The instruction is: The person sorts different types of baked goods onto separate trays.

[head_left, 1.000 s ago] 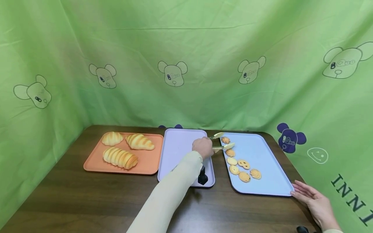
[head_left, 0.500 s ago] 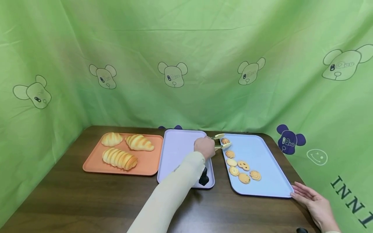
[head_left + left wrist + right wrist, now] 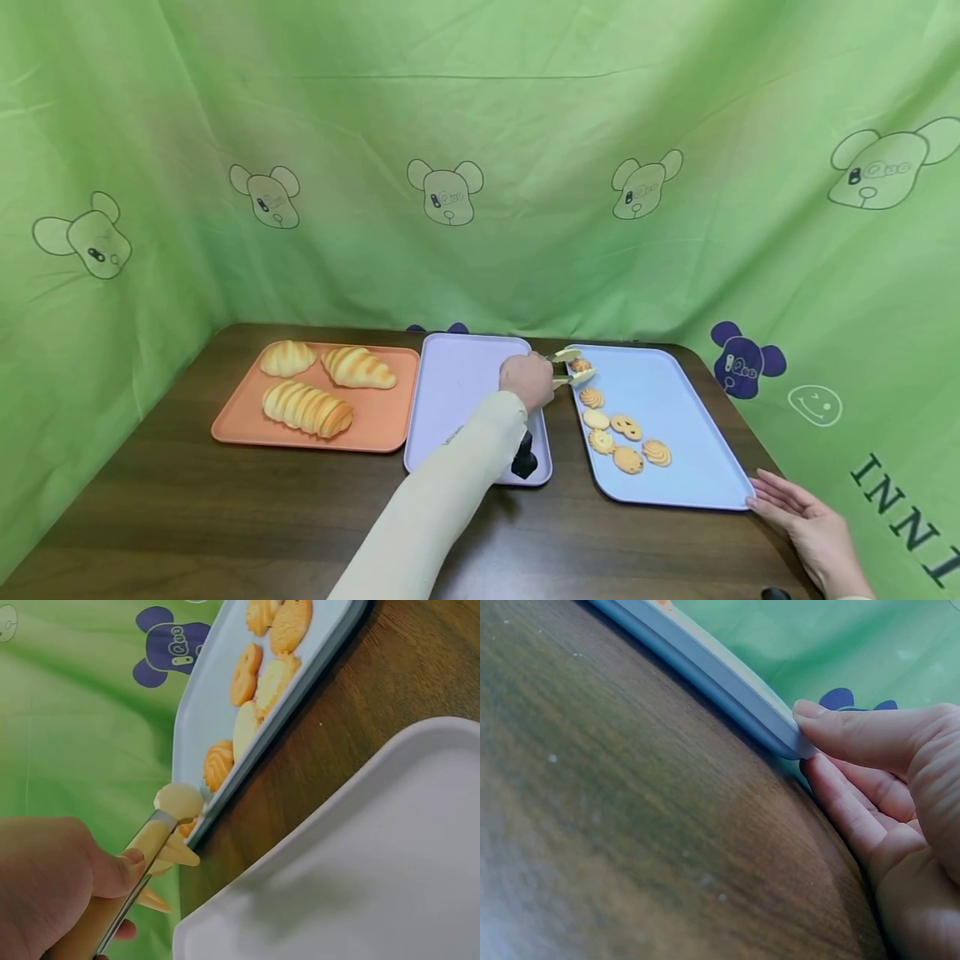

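My left hand (image 3: 527, 381) grips a pair of tongs (image 3: 154, 836) with pale tips, reaching over the lilac tray (image 3: 457, 392). The tongs' tips stand on either side of a swirled cookie (image 3: 581, 365) at the far left corner of the light blue tray (image 3: 675, 392); whether they touch it I cannot tell. Several other cookies, among them a pretzel-shaped one (image 3: 626, 427), lie along that tray's left side. My right hand (image 3: 810, 529) pinches the blue tray's near right corner, thumb on top and fingers at the underside, as the right wrist view shows.
An orange tray (image 3: 240, 421) at the left bears three breads: a ridged loaf (image 3: 307, 408), a croissant (image 3: 358, 367) and a smaller bread (image 3: 288, 359). The trays stand on a brown wooden table (image 3: 247, 517). A green curtain (image 3: 525, 108) hangs behind and at both sides.
The tongs' tips have shifted slightly left and away from me, from beside the second cookie to around the corner one, and drawn a little closer together. My right hand has stayed at the tray corner.
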A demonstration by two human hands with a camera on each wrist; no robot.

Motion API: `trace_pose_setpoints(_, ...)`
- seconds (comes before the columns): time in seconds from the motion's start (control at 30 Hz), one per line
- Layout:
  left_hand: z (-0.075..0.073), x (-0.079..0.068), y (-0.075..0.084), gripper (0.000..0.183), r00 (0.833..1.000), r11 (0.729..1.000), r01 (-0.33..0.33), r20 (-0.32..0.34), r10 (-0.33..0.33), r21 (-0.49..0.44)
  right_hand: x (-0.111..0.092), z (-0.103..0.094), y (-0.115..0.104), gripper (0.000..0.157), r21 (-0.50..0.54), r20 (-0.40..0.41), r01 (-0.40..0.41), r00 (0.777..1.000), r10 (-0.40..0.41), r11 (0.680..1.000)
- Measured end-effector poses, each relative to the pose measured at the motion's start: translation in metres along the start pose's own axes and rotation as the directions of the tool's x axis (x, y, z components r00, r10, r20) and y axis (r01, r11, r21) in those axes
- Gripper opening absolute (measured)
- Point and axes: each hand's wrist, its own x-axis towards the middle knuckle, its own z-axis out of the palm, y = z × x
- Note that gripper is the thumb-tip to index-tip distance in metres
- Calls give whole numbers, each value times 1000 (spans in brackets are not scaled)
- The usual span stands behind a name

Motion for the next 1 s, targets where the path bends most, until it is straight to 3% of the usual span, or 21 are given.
trace_pose_setpoints(0.43, 16, -11, -13, 28, 1000, 981, 11, -24, -16, -192, 0, 1, 0, 53, -7, 18, 16, 1000, -16, 1000)
trace_pose_setpoints(0.87, 24, -17, -19, 39, 999, 980, -28, -42, 21, -195, 1, -1, 1, 52, -3, 14, 17, 1000, -17, 1000)
trace_pose_setpoints(1.0, 23, -18, -21, 38, 1000, 981, -19, -15, 17, -195, 1, 0, 1, 52, 5, 16, 14, 1000, -14, 1000)
